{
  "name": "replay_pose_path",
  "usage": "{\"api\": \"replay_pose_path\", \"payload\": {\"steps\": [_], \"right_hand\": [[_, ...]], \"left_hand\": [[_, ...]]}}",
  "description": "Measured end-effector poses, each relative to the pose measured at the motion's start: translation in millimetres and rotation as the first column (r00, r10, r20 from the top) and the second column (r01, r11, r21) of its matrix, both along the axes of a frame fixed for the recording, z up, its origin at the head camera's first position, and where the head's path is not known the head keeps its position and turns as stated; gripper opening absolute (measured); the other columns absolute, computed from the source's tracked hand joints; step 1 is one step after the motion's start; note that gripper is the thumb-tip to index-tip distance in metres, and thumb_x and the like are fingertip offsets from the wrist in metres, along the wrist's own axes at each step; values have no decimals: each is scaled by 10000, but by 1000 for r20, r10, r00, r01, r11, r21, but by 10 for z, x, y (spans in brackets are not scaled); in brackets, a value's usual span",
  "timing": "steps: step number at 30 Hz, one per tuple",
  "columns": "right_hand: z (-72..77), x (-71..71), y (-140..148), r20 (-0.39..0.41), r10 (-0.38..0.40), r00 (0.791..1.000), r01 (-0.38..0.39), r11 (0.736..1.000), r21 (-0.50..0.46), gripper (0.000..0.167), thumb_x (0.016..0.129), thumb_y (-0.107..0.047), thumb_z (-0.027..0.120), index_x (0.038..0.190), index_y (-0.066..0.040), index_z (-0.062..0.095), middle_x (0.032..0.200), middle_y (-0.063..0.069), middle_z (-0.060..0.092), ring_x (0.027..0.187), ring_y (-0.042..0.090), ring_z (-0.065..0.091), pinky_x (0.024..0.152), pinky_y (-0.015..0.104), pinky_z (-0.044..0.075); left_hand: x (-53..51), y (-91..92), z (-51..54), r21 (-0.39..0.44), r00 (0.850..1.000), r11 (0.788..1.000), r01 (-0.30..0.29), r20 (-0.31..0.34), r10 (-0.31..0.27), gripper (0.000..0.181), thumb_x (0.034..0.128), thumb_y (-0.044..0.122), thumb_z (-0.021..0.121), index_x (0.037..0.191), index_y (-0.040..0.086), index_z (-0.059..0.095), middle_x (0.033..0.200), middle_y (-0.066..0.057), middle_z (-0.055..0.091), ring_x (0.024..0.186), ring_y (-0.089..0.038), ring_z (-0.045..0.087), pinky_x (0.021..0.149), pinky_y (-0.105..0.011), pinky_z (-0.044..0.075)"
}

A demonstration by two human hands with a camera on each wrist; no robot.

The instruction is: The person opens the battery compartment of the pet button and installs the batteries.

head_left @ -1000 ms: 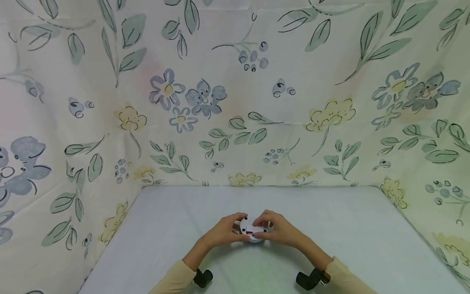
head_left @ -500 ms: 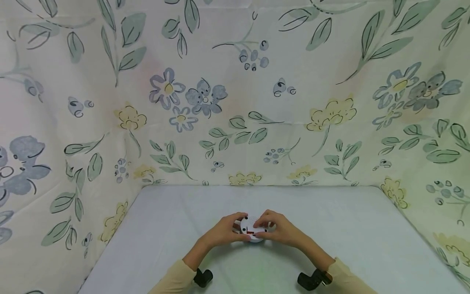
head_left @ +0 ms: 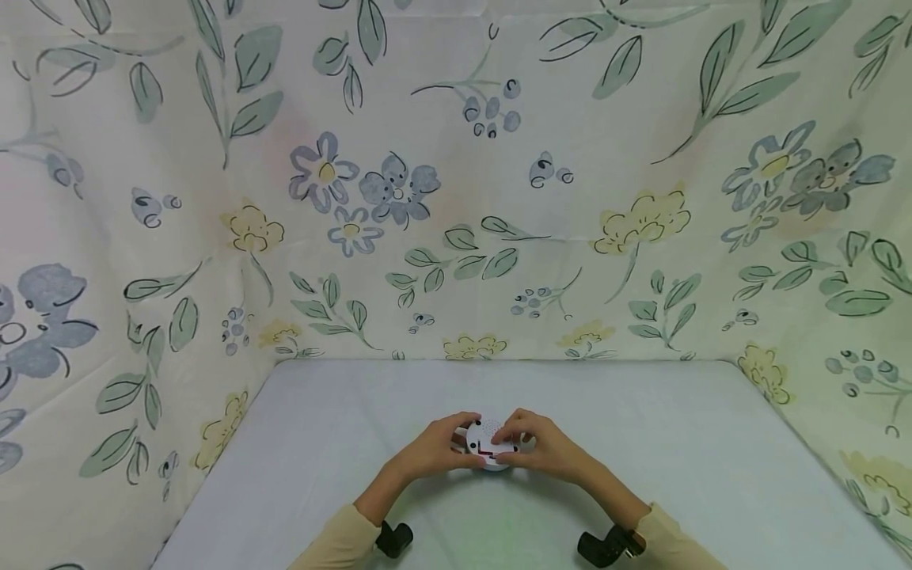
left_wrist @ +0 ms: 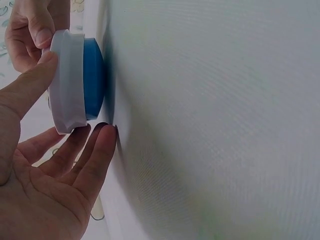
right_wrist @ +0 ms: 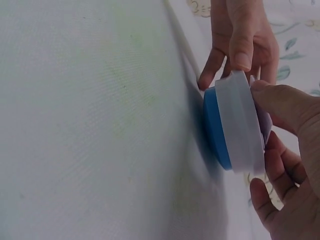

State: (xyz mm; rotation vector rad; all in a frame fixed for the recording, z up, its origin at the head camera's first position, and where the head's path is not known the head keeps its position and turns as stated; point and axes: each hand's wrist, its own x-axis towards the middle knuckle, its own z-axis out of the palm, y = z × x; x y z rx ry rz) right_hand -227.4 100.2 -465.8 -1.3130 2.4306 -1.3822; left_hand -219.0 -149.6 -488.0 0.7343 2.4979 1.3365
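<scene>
A round white device (head_left: 484, 433) with a blue underside (left_wrist: 93, 77) sits low over the table between both hands, its white back turned up. Dark round spots and a patch of small holes mark that back. My left hand (head_left: 436, 448) grips the rim from the left, thumb at the near edge, fingers around the far side. From the right, my right hand (head_left: 547, 448) pinches a small white cover (right_wrist: 263, 119), likely a battery cover, between thumb and fingers. A thin red gap shows beside the cover. Whether the blue underside touches the table cannot be told.
A white cloth-covered table (head_left: 342, 412) lies under the hands. Floral curtains (head_left: 456, 198) hang behind it and along both sides. Dark wrist cameras (head_left: 394, 539) are strapped to both wrists, near the table's front.
The red opening beside the cover has narrowed to a thin line as the right fingers shifted slightly with the cover. The left hand and the device stay in place.
</scene>
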Motion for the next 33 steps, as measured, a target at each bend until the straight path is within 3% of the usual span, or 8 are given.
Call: {"api": "replay_pose_path", "payload": {"steps": [7, 12, 18, 23, 33], "right_hand": [[-6, 2, -24, 4, 0, 1000, 0, 1000, -7, 186, 841, 14, 818, 1011, -24, 755, 962, 140, 648, 852, 355, 585, 735, 513, 523], [-181, -95, -28, 8, -22, 1000, 22, 1000, -1, 181, 847, -25, 825, 1015, -48, 760, 961, 120, 652, 851, 348, 585, 729, 498, 524], [-333, -217, -11, 14, -46, 999, 45, 999, 18, 163, 866, -188, 842, 1013, -165, 776, 966, -2, 653, 865, 254, 590, 740, 399, 530], [-351, -261, -1, 33, -58, 998, 56, 997, 50, 154, 871, -284, 839, 1004, -237, 776, 965, -80, 647, 885, 181, 585, 766, 347, 523], [-345, -257, 19, 65, -72, 995, 68, 995, 68, 185, 868, -294, 839, 1028, -232, 771, 982, -82, 648, 904, 168, 575, 782, 344, 522]], "left_hand": [[0, -3, 2, -11, 1000, 1000, -1, -5, 1, 687, 911, 211, 803, 1459, -34, 469, 1370, -135, 562, 1105, -297, 633, 865, -300, 555], [-3, 1, 1, -10, 1000, 1000, -2, -1, 2, 680, 913, 211, 801, 1454, -37, 472, 1374, -135, 561, 1105, -294, 635, 859, -286, 553], [-8, 0, 4, -2, 1000, 1000, 3, 2, -3, 677, 914, 209, 800, 1447, -48, 472, 1366, -143, 565, 1093, -286, 646, 841, -256, 545], [-8, 1, 6, -11, 1000, 1000, -3, -15, 3, 673, 907, 209, 808, 1438, -47, 482, 1356, -150, 572, 1074, -275, 658, 832, -255, 547], [-2, 15, 17, -19, 1000, 1000, -4, -7, 4, 684, 909, 220, 806, 1446, -44, 476, 1372, -166, 560, 1070, -269, 662, 838, -258, 547]]}}
